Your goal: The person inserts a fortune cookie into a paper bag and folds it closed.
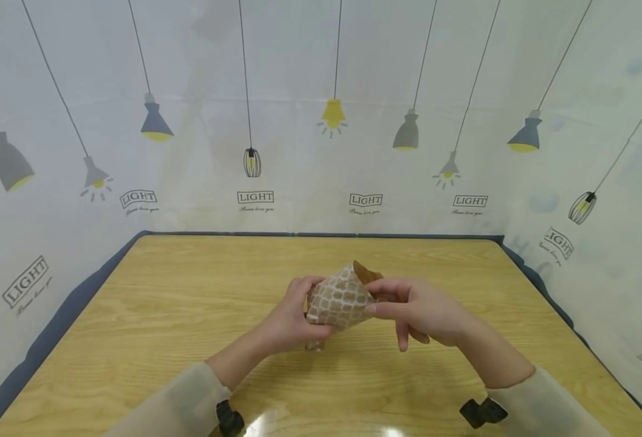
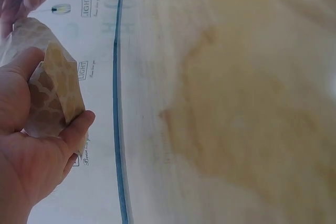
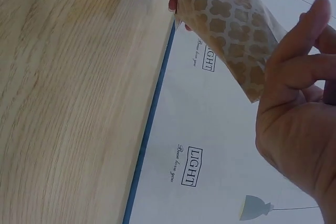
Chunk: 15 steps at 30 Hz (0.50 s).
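A brown paper bag (image 1: 338,298) with a white lattice print is held up above the table, tilted, its plain brown inside showing at the mouth on the right. My left hand (image 1: 294,317) grips the bag's lower end, thumb on the near side and fingers round the far side. At the mouth, my right hand (image 1: 432,311) pinches the edge between thumb and index finger, while its other fingers hang loose below. The left wrist view shows the folded end of the bag (image 2: 65,85) in the left palm. What the bag contains is hidden.
The light wood table (image 1: 189,285) spreads out beneath both hands. Around its back and sides stands a white curtain (image 1: 299,170) printed with hanging lamps and the word LIGHT. A dark blue border (image 1: 58,328) runs along the table's edge. Dark wrist mounts (image 1: 483,413) sit at the sleeves.
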Tool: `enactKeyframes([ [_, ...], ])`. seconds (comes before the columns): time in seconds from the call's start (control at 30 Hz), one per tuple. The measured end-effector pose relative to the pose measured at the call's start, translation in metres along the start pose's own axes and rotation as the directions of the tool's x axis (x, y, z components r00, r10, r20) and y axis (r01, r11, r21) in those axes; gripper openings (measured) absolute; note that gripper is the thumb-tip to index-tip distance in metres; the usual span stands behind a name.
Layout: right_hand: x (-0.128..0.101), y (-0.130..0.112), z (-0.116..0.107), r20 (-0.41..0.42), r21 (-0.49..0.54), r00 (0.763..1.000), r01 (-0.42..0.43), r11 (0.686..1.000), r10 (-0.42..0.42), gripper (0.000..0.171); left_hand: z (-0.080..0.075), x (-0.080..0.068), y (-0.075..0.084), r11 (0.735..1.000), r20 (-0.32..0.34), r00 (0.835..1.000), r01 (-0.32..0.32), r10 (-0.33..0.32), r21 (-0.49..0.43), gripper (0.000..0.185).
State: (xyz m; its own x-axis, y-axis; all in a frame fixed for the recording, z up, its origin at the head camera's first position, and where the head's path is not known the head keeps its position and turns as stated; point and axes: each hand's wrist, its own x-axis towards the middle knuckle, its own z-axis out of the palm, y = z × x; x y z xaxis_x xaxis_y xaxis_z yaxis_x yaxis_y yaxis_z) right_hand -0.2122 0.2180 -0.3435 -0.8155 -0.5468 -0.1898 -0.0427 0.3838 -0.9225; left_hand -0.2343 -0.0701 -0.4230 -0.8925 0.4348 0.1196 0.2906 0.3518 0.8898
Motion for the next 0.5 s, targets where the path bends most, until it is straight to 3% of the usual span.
enactKeyframes([
  [0.23,0.004,0.002,0.006,0.081,-0.060,0.997,0.004,0.998,0.001,0.055,0.002,0.002,0.000,1.000,0.004,1.000,-0.020,0.020,0.023,0.086],
  [0.5,0.007,0.003,0.013,0.084,-0.212,0.994,0.092,0.973,-0.076,0.030,0.007,0.004,0.003,0.997,0.004,0.999,-0.050,0.050,0.066,0.080],
])
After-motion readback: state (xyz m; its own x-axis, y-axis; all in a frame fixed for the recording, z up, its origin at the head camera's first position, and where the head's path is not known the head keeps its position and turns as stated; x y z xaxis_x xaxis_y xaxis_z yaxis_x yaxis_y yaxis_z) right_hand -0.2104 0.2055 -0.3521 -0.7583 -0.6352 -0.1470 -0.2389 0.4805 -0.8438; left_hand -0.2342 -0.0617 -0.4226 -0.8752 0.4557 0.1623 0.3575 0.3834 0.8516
